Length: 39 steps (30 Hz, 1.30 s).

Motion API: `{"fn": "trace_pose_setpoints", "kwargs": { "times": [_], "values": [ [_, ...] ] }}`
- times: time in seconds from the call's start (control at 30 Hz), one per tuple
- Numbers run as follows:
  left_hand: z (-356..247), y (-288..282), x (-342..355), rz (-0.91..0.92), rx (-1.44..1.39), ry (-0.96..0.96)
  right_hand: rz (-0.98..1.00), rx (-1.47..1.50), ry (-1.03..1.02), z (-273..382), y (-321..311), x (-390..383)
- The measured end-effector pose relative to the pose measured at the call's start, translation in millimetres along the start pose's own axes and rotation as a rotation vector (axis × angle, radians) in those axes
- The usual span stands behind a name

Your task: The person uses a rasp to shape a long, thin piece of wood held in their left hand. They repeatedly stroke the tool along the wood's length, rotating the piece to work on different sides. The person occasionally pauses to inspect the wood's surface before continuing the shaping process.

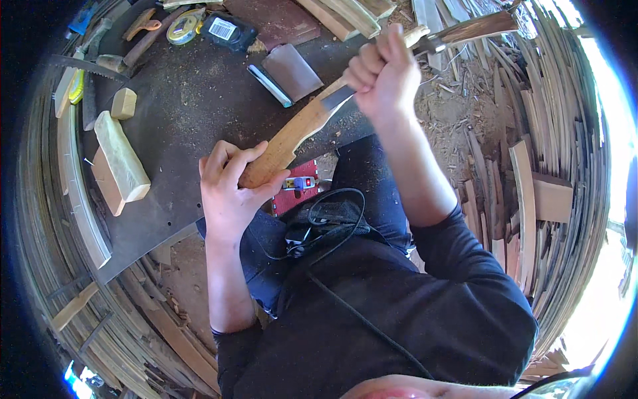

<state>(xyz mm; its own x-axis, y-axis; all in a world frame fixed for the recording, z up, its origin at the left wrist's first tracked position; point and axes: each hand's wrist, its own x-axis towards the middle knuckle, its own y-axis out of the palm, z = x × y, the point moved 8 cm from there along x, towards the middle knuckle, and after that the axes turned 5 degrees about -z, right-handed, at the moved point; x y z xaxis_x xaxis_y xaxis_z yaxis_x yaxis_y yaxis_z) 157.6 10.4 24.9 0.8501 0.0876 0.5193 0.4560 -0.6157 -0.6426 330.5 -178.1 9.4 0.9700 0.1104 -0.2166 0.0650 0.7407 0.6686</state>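
Note:
My left hand [232, 173] grips the lower end of a long, pale brown shaped wooden piece [286, 143] with a notched edge, held slanting up to the right over the dark worktable's front. My right hand [381, 80] is closed around the upper part of this piece, thumb up. A flat grey metal section [334, 100] lies along it just below my right fingers; whether it is a separate blade I cannot tell. Beyond my right hand, a dark wooden handle with a metal fitting [475, 30] crosses the pale tip. A grey rectangular block [292, 70] lies nearby on the table.
The worktable [173, 153] holds a pale wood block [123, 156], small cube [124, 104], saw [90, 66], tape measure [185, 26] and dark container [228, 32]. Wood strips and shavings [525, 199] cover the right side. A red object [296, 199] shows below the table edge.

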Motion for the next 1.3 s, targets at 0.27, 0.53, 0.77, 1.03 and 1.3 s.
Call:
{"fn": "trace_pose_setpoints", "kwargs": {
  "times": [0.27,0.53,0.77,1.03,1.3],
  "values": [
    [1.7,3.7,1.0,0.007,0.007,0.005,0.003,0.104,0.152,-45.0,17.7,-17.1],
    [3.8,2.8,-2.0,-0.007,0.023,0.001,-0.116,-0.032,-0.063,0.4,-2.8,0.9],
    [2.7,-0.6,-2.3,-0.027,0.043,0.031,-0.050,-0.051,0.004,-21.2,22.2,-22.0],
    [2.6,2.9,0.1,-0.037,0.055,0.046,-0.111,0.107,0.167,-34.3,2.5,-27.4],
    [8.5,5.4,-10.8,-0.027,0.137,0.025,-0.321,0.061,0.019,6.0,-41.8,-1.1]
  ]
}}
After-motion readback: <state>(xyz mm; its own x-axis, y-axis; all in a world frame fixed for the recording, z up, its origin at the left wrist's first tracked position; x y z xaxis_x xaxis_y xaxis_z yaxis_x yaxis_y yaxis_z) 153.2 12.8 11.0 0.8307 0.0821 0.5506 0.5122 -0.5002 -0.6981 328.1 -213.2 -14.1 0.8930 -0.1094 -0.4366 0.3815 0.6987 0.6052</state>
